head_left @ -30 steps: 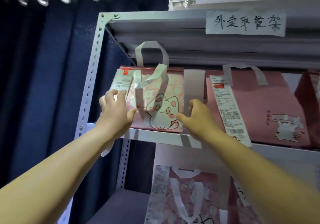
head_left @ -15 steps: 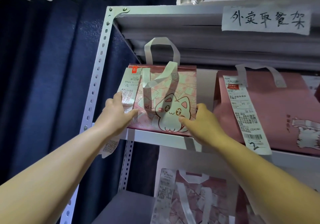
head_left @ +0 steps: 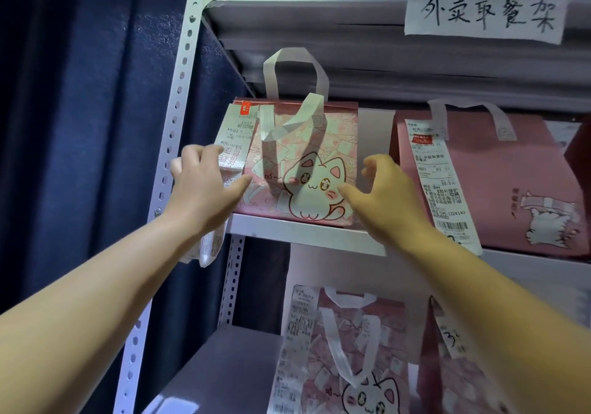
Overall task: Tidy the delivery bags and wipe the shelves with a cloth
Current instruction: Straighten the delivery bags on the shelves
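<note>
Status: the bag-tidying step appears to be in hand, and the wiping step appears not yet begun, since no cloth is in view.

The cat-print bag (head_left: 297, 170) stands upright at the left end of the upper shelf (head_left: 307, 236), close to its front edge, one handle raised and one folded down. The left hand (head_left: 204, 189) is at the bag's left side, fingers spread and relaxed over the receipt (head_left: 235, 135) that hangs there. The right hand (head_left: 387, 196) is at the bag's right side, fingers loosely curved, thumb toward the bag's front. Neither hand grasps the bag; whether the thumbs touch it cannot be told.

The plain pink bag (head_left: 518, 170) stands just beside it to the right. More bags (head_left: 351, 359) stand on the lower shelf.

Remaining, by judgement: aligning the other bags and wiping every shelf.
</note>
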{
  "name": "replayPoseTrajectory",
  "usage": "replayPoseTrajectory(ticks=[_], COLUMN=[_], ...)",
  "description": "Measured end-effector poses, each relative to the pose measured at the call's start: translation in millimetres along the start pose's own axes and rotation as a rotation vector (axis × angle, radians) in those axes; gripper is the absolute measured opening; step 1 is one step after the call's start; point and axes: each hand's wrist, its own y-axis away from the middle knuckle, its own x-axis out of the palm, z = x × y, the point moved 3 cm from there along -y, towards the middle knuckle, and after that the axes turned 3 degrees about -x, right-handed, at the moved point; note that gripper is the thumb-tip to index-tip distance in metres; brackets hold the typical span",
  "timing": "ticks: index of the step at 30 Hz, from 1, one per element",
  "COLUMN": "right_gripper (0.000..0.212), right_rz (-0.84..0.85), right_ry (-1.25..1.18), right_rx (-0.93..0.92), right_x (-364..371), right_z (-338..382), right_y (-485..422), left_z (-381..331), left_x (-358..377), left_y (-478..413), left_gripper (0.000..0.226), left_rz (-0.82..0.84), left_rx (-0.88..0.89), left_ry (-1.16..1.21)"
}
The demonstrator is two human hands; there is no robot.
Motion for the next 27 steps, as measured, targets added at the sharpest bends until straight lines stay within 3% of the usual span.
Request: replayPoseTrajectory(ticks=[5,12,19,27], right_gripper=[0.034,0.016,0.012,0.010], right_rz=[0.004,0.109,0.299,0.453], right_ry=[-0.083,-0.180,-0.110,-0.005], right_rx=[-0.079,-0.063,0.126,0.459], right_x=[-22,-38,-47,-36], right_z=[15,12,-44,-127], right_y=[28,96,166,229], left_z=[-33,-52,-38,0], left_x=[-16,-21,17,76], left_y=[35,111,188,241], left_gripper=[0.048,0.032,0.024,0.028], left_rz=[-0.003,0.137,0.411,0.610], left_rx=[0.149,0.262,0.162,-0.111], left_ry=[0.035,0.107,0.097,0.091])
